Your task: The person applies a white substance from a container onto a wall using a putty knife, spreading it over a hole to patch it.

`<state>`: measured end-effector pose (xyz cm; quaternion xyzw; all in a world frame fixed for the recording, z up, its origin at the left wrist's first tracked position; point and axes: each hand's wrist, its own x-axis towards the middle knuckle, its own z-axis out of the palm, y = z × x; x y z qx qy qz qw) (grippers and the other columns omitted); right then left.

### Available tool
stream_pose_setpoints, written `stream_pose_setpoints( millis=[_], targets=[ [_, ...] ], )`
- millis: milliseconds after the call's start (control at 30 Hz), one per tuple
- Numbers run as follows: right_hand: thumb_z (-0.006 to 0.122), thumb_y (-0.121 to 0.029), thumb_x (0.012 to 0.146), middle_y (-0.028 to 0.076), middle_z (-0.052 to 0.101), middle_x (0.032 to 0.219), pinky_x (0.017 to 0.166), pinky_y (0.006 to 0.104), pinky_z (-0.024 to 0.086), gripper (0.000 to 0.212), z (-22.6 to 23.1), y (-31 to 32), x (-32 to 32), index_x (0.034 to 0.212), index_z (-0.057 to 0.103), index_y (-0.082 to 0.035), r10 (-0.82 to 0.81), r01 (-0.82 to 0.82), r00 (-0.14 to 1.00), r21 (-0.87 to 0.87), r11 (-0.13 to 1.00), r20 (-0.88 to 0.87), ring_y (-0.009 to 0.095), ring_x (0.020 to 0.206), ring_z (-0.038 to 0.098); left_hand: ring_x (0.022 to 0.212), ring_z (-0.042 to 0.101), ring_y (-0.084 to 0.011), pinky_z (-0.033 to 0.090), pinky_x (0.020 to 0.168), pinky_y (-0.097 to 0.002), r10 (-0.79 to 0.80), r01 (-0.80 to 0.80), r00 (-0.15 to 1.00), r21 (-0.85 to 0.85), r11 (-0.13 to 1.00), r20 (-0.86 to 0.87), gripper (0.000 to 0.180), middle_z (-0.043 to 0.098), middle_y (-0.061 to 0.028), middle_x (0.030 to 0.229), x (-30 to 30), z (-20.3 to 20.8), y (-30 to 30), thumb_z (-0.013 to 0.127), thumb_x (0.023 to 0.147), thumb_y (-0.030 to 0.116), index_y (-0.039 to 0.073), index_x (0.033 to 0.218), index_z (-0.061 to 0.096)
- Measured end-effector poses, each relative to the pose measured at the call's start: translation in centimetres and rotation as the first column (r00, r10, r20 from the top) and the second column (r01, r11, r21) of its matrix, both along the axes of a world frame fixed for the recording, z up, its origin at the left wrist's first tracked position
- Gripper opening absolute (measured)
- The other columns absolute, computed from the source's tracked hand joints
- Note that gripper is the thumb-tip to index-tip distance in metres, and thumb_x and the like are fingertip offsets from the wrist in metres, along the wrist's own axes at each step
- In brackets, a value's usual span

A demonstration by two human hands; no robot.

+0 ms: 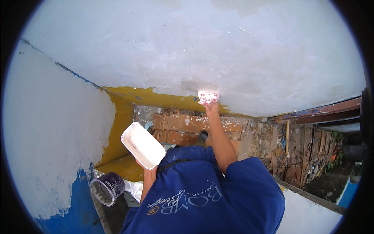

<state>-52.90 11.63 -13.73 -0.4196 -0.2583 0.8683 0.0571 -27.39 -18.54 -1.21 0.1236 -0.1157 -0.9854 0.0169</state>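
Note:
My right hand (212, 108) is closed around a red putty scraper (208, 97) smeared with white. The tool's wide edge rests against the lower part of the white-coated wall (249, 50), just above a bare yellow band (163, 100). A damp grey patch shows on the wall beside the scraper. At my left side, my left hand (149, 170) grips a white rectangular tub (143, 146) from below, tilted with its mouth facing up. Bright glare hides how much is inside it, though its inner side has brownish smears.
A dark purple bucket (107, 188) stands at lower left beside clear plastic wrapping (134, 190). The left wall (58, 124) is part white, part yellow and blue. Paint-spotted boards (183, 124) lie below me. A wooden stick (287, 138) and debris are to the right.

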Motion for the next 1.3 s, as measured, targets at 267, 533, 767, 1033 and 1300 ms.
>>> stream_pose_setpoints(
  millis=[267,533,767,1033,1300],
  targets=[
    [0.038,0.000,0.092,0.020,0.056,0.111,0.098,0.0493,0.049,0.023,13.2,0.5,1.6,0.113,0.045,0.006,-0.031,0.026,0.995,-0.052,0.998,-0.100,0.033,0.104,0.059,0.126,0.045,-0.0339,0.035,0.101,-0.0559,0.081,-0.082,0.996,0.049,0.995,0.035,0.075,0.046,-0.0141,0.140,-0.9,-1.9,0.1,0.061,0.079,0.057,0.019,0.141,0.042],
    [0.035,-0.003,0.094,0.018,0.057,0.118,0.095,0.0512,0.051,0.029,7.5,3.0,4.1,0.122,0.045,0.002,0.020,-0.022,0.996,-0.019,1.000,-0.092,0.033,0.108,0.059,0.125,0.046,-0.0349,0.035,0.102,-0.0570,0.104,-0.107,0.993,0.052,0.993,0.049,0.079,0.043,-0.0145,0.143,-0.9,-2.3,1.1,0.062,0.078,0.057,0.018,0.143,0.039],
    [0.036,-0.007,0.099,0.014,0.056,0.122,0.092,0.0474,0.053,0.030,0.1,1.4,1.0,0.127,0.047,-0.005,0.104,-0.102,0.994,-0.067,0.993,0.032,0.029,0.110,0.059,0.125,0.046,-0.0352,0.035,0.102,-0.0579,0.025,-0.026,1.000,-0.031,0.999,-0.013,0.077,0.046,-0.0161,0.140,0.2,-1.4,1.0,0.059,0.080,0.059,0.017,0.142,0.040],
    [0.038,0.001,0.092,0.020,0.057,0.112,0.096,0.0471,0.051,0.023,12.5,1.4,3.3,0.113,0.046,0.007,0.010,-0.024,0.983,-0.074,0.997,-0.182,0.034,0.106,0.058,0.126,0.046,-0.0331,0.035,0.102,-0.0571,0.038,-0.038,0.999,0.016,0.999,0.000,0.079,0.045,-0.0144,0.141,0.6,-1.0,0.5,0.061,0.078,0.059,0.019,0.143,0.039],
    [0.037,0.000,0.089,0.021,0.056,0.111,0.090,0.0532,0.053,0.029,8.9,2.2,3.3,0.116,0.044,0.009,-0.013,0.016,0.999,0.095,0.995,-0.035,0.035,0.102,0.060,0.127,0.045,-0.0327,0.036,0.101,-0.0581,0.006,-0.007,0.999,0.021,1.000,0.041,0.083,0.042,-0.0136,0.143,-0.9,-1.8,1.1,0.065,0.076,0.059,0.021,0.144,0.037]
  ],
)
